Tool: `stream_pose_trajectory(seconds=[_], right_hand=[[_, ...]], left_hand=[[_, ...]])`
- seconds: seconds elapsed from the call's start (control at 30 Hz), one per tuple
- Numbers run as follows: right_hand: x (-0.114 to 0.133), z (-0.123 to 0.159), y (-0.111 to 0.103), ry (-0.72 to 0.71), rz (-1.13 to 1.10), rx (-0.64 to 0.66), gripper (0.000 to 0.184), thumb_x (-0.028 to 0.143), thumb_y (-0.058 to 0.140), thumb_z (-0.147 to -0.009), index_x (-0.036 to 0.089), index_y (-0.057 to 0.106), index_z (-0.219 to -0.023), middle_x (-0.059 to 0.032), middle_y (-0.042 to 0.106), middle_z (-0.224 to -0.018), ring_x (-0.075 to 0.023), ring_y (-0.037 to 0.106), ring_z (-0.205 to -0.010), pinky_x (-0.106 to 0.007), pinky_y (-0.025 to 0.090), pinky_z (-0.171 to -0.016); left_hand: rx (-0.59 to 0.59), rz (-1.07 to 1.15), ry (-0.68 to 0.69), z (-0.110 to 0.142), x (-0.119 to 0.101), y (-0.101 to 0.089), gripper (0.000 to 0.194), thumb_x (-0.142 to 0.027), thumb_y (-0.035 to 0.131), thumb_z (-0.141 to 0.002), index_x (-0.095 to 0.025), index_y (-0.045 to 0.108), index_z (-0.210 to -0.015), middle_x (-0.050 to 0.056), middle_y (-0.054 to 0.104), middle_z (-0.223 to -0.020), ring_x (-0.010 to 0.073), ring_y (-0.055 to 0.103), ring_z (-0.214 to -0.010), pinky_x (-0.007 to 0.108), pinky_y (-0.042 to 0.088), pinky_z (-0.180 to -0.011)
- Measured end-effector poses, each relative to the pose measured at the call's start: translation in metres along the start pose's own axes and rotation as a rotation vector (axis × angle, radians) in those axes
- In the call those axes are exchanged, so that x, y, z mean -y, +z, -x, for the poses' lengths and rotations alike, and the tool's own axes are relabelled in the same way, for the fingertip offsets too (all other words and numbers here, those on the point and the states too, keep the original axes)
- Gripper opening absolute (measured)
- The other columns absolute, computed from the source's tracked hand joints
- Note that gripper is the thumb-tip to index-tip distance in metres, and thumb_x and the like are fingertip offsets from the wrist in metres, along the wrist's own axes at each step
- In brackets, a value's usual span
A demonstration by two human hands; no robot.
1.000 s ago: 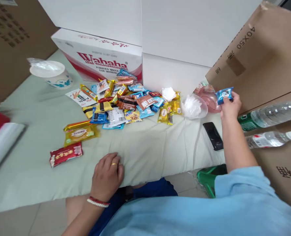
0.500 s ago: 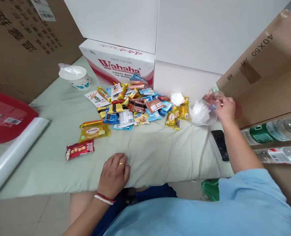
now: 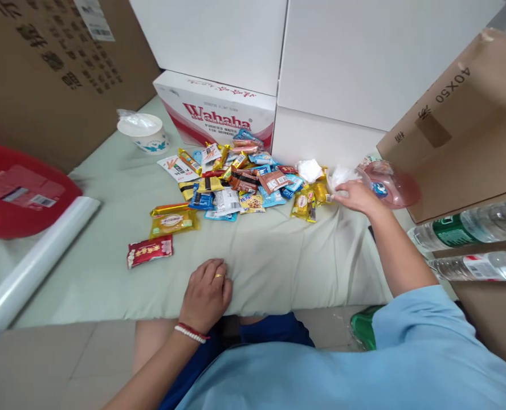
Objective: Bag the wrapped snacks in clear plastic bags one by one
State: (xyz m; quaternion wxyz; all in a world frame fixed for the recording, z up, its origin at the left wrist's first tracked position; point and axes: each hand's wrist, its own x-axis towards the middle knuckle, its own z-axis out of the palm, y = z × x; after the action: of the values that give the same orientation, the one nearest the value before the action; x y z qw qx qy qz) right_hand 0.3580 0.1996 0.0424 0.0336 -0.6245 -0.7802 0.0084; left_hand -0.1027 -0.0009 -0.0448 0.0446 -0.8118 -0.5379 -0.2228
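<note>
My right hand [image 3: 355, 196] reaches across the pale green cloth [image 3: 107, 250], fingers stretched out over the rim of a clear bowl [image 3: 342, 175] with white wrapping in it; the hand holds nothing. Just to its right a pink bowl [image 3: 396, 185] holds a small blue packet [image 3: 380, 189]. A pile of snack packets [image 3: 244, 182] lies left of the hand. Apart from the pile lie a yellow packet [image 3: 174, 221] and a red packet [image 3: 149, 250]. My left hand [image 3: 205, 293], with a ring and a red-and-white bracelet, rests on the cloth's near edge with fingers curled in.
A Wahaha carton [image 3: 214, 114] and white boxes [image 3: 334, 62] stand behind the pile. A cardboard box [image 3: 462, 114] and two water bottles [image 3: 470, 228] are at the right. At the left are a covered paper cup [image 3: 144, 131], a red bag [image 3: 17, 193] and a plastic roll [image 3: 31, 267].
My right hand held a blue packet over the pink bowl, let it go there, and has moved left to the clear bowl. The view has shifted. My left hand stays put.
</note>
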Motion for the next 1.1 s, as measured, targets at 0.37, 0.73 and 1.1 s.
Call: stream_pose_trajectory(seconds=[0.37, 0.73, 1.1], right_hand=[[0.103, -0.104, -0.001, 0.333, 0.074, 0.009, 0.038, 0.028, 0.058, -0.094, 0.014, 0.069, -0.128, -0.0222, 0.065, -0.129, -0.0315, 0.067, -0.106, -0.038, 0.05, -0.088], [0.08, -0.113, -0.002, 0.466, -0.169, -0.274, 0.028, 0.015, 0.053, -0.088, 0.014, 0.074, -0.106, -0.0156, 0.074, -0.104, -0.0255, 0.068, -0.095, -0.036, 0.052, -0.086], [0.083, -0.092, -0.001, 0.349, 0.087, -0.026, 0.031, 0.018, 0.049, -0.091, 0.012, 0.071, -0.114, -0.022, 0.069, -0.114, -0.0329, 0.067, -0.101, -0.041, 0.049, -0.083]], left_hand=[[0.038, 0.034, -0.048, 0.001, -0.002, 0.0, 0.02, -0.011, 0.053, -0.091, -0.014, 0.067, -0.105, 0.016, 0.069, -0.113, 0.0313, 0.059, -0.113, 0.047, 0.051, -0.098], [0.002, 0.036, -0.085, 0.004, -0.003, 0.002, 0.019, -0.011, 0.053, -0.09, -0.015, 0.066, -0.104, 0.015, 0.068, -0.115, 0.0314, 0.058, -0.116, 0.046, 0.05, -0.097], [0.005, 0.06, -0.094, 0.004, -0.005, 0.002, 0.021, -0.01, 0.054, -0.089, -0.015, 0.066, -0.104, 0.016, 0.068, -0.116, 0.0317, 0.058, -0.116, 0.047, 0.051, -0.098]])
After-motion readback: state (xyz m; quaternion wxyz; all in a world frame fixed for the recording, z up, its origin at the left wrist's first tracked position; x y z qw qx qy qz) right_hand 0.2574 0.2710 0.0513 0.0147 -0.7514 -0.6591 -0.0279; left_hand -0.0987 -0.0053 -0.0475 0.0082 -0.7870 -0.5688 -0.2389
